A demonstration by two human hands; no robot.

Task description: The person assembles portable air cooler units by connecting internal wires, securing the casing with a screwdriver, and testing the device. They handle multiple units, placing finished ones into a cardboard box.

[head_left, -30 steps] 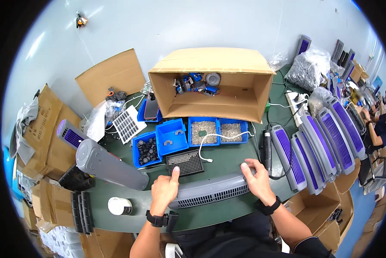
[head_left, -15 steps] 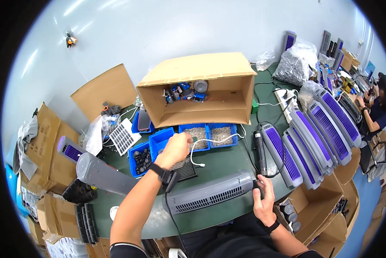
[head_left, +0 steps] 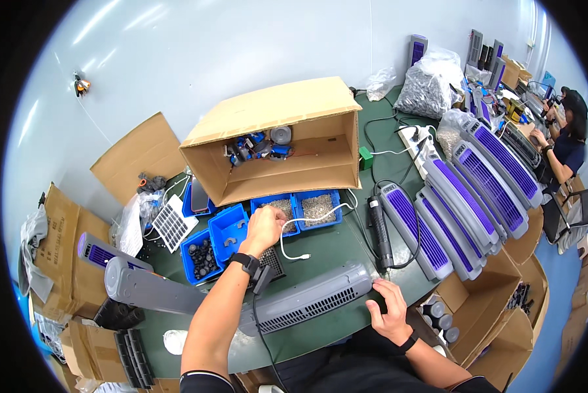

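Note:
My left hand [head_left: 266, 229] reaches to the near edge of a blue bin of small metal screws [head_left: 282, 208], its fingers curled together over the contents; whatever they hold is hidden. A wired black wristband sits on that arm. Below it a long grey slotted tower-fan housing [head_left: 313, 298] lies on its side across the table. My right hand [head_left: 390, 312] is at the housing's right end, thumb and fingers apart, fingertips by its rim and nothing in the palm. A black power screwdriver [head_left: 380, 232] with a cable lies beyond that hand.
A second screw bin [head_left: 317, 208], an emptier blue bin [head_left: 227, 229] and one of black knobs [head_left: 201, 257] stand near an open carton [head_left: 274, 177]. Finished-looking purple-grilled fans [head_left: 415, 229] line the right. Another grey housing [head_left: 153, 288] lies left. A co-worker [head_left: 565, 144] sits far right.
The whole view has shifted, with the scene sliding left. My left hand stays over the screw bin, and my right hand remains beside the housing's right end.

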